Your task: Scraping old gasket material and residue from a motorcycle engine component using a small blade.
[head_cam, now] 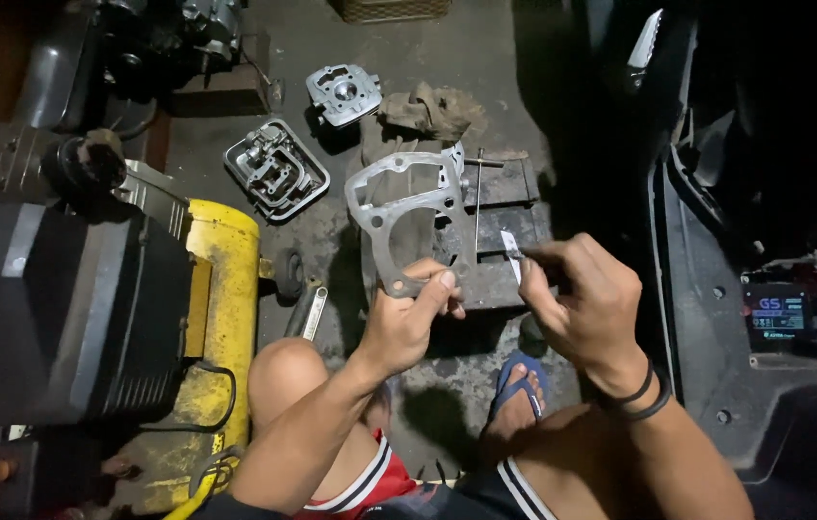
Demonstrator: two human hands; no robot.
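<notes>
At frame centre, the left hand [410,310] grips the grey gasket [406,207] while the right hand [577,294] pinches a small blade [511,254]; scraping probably goes best shallow, with the gasket held steady.

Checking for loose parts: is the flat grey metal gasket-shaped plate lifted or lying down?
Lifted: the left hand pinches the flat grey metal gasket-shaped plate at its lower corner, tilted above the floor.
</notes>
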